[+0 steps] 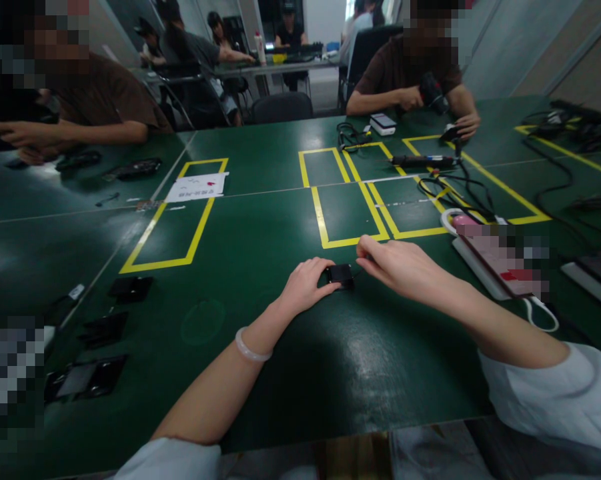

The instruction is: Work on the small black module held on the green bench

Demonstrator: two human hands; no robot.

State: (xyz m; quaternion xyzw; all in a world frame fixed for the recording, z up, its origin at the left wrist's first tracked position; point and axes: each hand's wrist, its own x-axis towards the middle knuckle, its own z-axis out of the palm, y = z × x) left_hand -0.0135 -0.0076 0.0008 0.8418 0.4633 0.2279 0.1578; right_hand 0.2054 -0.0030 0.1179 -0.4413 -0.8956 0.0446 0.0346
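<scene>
A small black box [341,275] lies on the green table, and my left hand [306,285] grips its left side between thumb and fingers. Just to the right, my right hand [394,263] is closed in a pinch. A thin dark piece shows between those fingers and the box; whether it is a wire or a tool tip I cannot tell. To the left on the tabletop lie several black parts, among them a folded black piece [130,288], a second black piece [105,328] and a flat black piece with a grey middle [86,379].
Yellow tape outlines [325,230] mark the table [260,233]. A paper label [197,187] lies in the left outline. Toward the right are an electric screwdriver [425,162], tangled cables [473,193] and a phone [500,257] on a white block. Across sits a person holding a power drill [433,93].
</scene>
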